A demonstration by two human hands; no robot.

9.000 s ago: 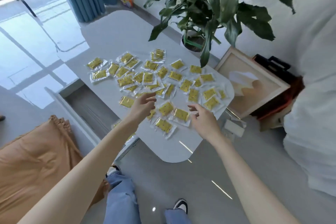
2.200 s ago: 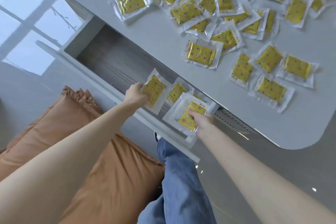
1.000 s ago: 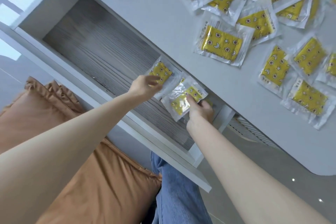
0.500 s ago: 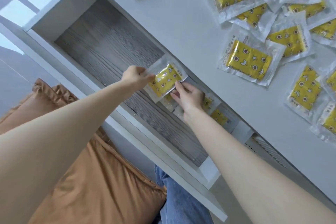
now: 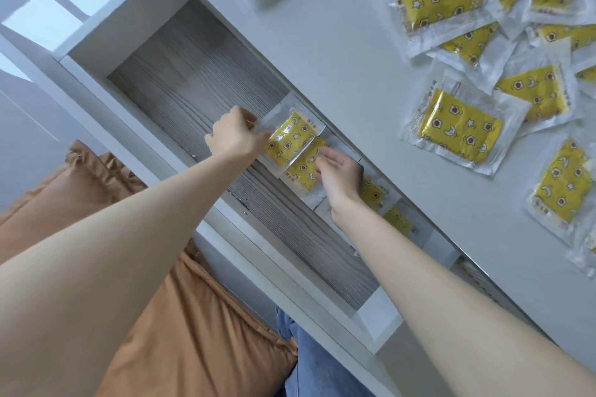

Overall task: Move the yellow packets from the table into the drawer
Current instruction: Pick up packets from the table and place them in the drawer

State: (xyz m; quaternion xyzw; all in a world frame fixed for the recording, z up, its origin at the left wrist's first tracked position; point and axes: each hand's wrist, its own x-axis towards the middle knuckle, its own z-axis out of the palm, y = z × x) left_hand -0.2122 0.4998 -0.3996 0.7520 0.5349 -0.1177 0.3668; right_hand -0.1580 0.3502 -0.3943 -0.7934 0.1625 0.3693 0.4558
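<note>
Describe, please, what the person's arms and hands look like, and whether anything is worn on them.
The left arm and right arm are bare right up to the picture's edge, so no sleeves show. The left hand and right hand are ungloved. No watch, bracelet or ring is visible on either, and there are no markings.

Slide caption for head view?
Left hand pinches a yellow packet in the drawer; right hand touches a second packet; more packets on the table.

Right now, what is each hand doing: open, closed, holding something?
Left hand: closed, pinching the top packet over the drawer.
Right hand: open, fingers pressing the lower packet.
</note>
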